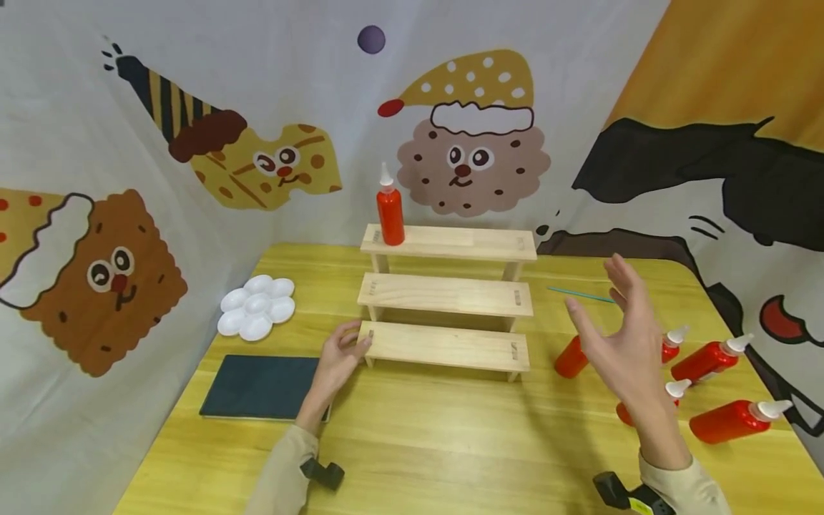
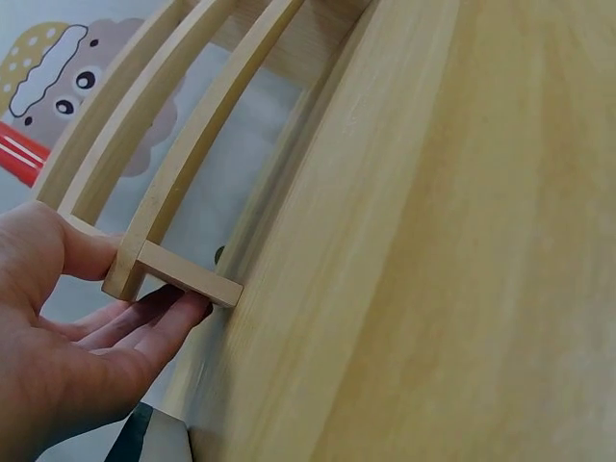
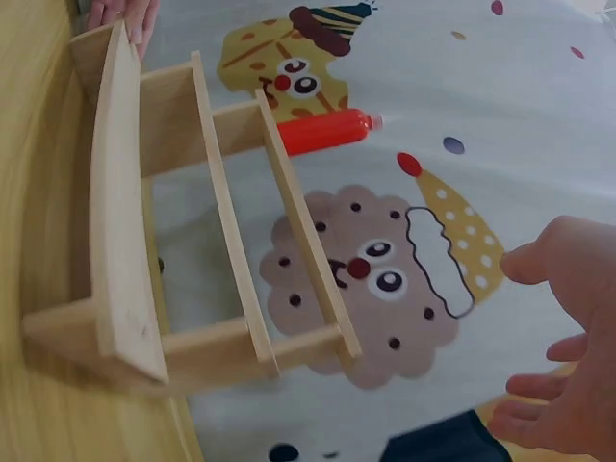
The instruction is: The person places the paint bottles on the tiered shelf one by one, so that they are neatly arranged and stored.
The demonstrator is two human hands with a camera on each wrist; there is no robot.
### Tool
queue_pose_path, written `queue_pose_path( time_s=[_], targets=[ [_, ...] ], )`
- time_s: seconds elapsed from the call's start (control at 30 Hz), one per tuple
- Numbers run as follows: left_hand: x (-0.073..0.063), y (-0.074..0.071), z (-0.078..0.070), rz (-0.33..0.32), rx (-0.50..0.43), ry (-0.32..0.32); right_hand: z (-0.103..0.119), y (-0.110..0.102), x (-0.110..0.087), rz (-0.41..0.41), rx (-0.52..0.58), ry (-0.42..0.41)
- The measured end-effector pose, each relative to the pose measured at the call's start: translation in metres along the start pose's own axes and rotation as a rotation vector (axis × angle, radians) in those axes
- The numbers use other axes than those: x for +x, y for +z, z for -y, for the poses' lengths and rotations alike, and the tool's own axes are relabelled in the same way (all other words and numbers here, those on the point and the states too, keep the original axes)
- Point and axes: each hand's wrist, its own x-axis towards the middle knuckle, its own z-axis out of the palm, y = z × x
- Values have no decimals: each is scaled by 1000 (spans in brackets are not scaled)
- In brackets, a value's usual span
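A three-tier wooden display rack [image 1: 444,346] stands in the middle of the table. My left hand [image 1: 337,360] grips the left end of its lowest step; the left wrist view shows the thumb [image 2: 91,255] on the board and fingers [image 2: 168,332] under it by the leg. One red squeeze bottle [image 1: 390,217] with a white nozzle stands upright at the left of the top step. To the rack's right, my right hand [image 1: 627,354] is raised in the air, fingers spread and holding nothing. Behind and around it are several more red bottles [image 1: 707,362], partly hidden by the hand.
A white flower-shaped palette [image 1: 257,307] lies at the table's left. In front of it is a dark flat board or book [image 1: 260,386], beside my left forearm. A thin teal stick [image 1: 579,294] lies at the back right. A printed cloth [image 1: 309,64] hangs behind the table.
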Motion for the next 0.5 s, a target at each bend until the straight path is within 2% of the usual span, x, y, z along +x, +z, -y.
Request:
queue_pose_path(
  time_s=[0.23, 0.37, 0.5],
  targets=[
    [0, 2, 1, -1, -13, -4, -8, -31, -26, -81, -71, 77],
    [0, 2, 2, 8, -19, 6, -18, -43, -40, -106, -135, 182],
    [1, 1, 3, 14, -27, 3, -31, -45, -55, -165, -165, 284]
  ],
)
